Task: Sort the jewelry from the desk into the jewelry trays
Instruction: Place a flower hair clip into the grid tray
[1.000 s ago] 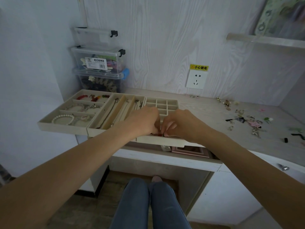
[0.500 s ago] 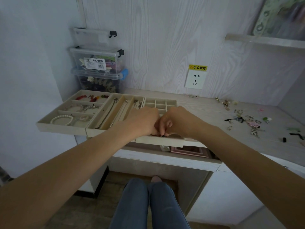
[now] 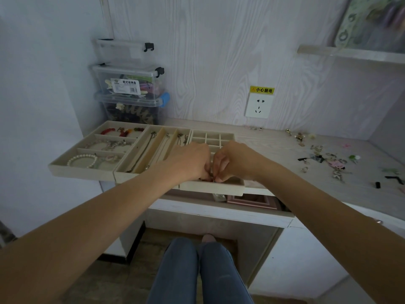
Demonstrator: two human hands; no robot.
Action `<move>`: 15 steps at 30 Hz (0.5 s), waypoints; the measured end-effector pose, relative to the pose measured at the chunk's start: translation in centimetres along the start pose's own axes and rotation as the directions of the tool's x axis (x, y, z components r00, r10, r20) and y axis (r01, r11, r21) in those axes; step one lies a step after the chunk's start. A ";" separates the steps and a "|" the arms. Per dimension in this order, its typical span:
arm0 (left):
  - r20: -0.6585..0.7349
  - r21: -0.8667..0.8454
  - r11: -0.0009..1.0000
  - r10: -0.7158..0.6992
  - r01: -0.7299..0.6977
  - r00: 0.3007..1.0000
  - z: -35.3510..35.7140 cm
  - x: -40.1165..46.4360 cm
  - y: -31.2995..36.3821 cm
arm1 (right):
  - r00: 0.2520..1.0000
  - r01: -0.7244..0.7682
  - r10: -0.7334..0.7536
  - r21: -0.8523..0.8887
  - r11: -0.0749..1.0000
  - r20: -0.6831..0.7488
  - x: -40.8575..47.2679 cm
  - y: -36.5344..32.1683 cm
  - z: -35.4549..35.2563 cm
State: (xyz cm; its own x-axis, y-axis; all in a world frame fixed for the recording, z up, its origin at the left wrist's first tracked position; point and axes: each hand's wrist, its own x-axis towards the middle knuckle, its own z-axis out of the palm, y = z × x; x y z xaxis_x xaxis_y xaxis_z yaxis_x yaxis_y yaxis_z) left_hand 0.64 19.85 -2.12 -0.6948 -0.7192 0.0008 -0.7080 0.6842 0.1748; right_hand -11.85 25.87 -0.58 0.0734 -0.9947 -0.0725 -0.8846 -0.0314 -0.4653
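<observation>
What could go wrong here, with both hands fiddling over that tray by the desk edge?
The grid tray juts past the desk edge, above an open drawer; pressing on its front could tip it.

The left hand and right hand pinch something tiny, too small to identify; if it slips it may drop into the drawer or onto the floor.

Loose jewelry lies within a forearm's sweep on the right.

Desk layout, head view.
Three trays (image 3: 83, 170) sat side by side at the desk's (image 3: 274, 145) left end, in front of stacked boxes (image 3: 129, 88). Both hands (image 3: 190, 161) met over the rightmost tray's near edge. Loose jewelry (image 3: 324, 159) lay scattered on the desk well to the right.
</observation>
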 end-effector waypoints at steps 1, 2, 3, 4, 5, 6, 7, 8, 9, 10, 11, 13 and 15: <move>0.002 0.001 1.000 -0.003 0.003 1.000 0.0 0.0 -0.1 | 1.000 -0.007 0.007 -0.017 1.000 -0.001 0.1 -0.2 0.0; 0.003 0.004 1.000 -0.003 0.003 1.000 0.0 0.1 -0.1 | 1.000 -0.013 0.013 -0.040 0.999 -0.003 0.1 -0.4 0.1; 0.002 0.007 1.000 -0.003 0.003 1.000 0.0 0.1 -0.1 | 1.000 -0.019 0.019 -0.066 0.998 -0.004 0.2 -0.5 0.2; 0.002 0.009 1.000 -0.003 0.003 1.000 0.0 0.1 -0.1 | 1.000 -0.023 0.023 -0.083 0.996 -0.008 0.1 -0.5 0.2; 0.002 0.010 1.000 -0.004 0.004 1.000 0.1 0.1 -0.1 | 1.000 -0.028 0.027 -0.082 0.996 -0.006 0.1 -0.4 0.2; 0.004 0.008 1.000 -0.004 0.004 1.000 0.1 0.1 0.0 | 1.000 -0.029 0.029 -0.061 0.998 0.000 0.0 -0.2 0.2; 0.005 0.006 1.000 -0.002 0.002 1.000 0.1 0.0 0.0 | 1.000 -0.030 0.030 -0.025 0.999 0.006 -0.1 0.1 0.1; 0.006 0.001 1.000 0.002 -0.002 1.000 0.1 0.0 0.0 | 0.999 -0.031 0.031 0.017 0.999 0.012 -0.2 0.4 -0.1; 0.004 -0.003 1.000 0.007 -0.006 1.000 0.1 0.0 0.0 | 0.999 -0.035 0.034 0.060 0.998 0.017 -0.3 0.6 -0.2; 0.004 -0.007 1.000 0.012 -0.012 1.000 0.0 -0.1 0.0 | 0.999 -0.037 0.035 0.088 0.995 0.024 -0.4 0.7 -0.2; 0.005 -0.010 1.000 0.015 -0.015 1.000 0.0 -0.1 0.0 | 0.999 -0.039 0.037 0.090 0.995 0.025 -0.3 0.8 -0.2; 0.009 -0.010 1.000 0.011 -0.011 1.000 -0.1 -0.1 0.0 | 0.999 -0.042 0.041 0.051 0.998 0.011 -0.2 0.7 0.0; 0.008 -0.008 1.000 0.003 -0.003 1.000 -0.1 0.0 0.0 | 0.999 -0.040 0.040 0.019 0.999 0.003 -0.1 0.4 0.2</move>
State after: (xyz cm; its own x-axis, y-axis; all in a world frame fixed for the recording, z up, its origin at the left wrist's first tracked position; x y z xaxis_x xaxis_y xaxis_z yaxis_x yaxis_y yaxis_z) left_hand 0.59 19.85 -2.06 -0.6981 -0.7159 -0.0063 -0.7047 0.6855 0.1828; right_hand -12.14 25.99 -0.98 0.0398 -0.9948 -0.0940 -0.8782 0.0101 -0.4783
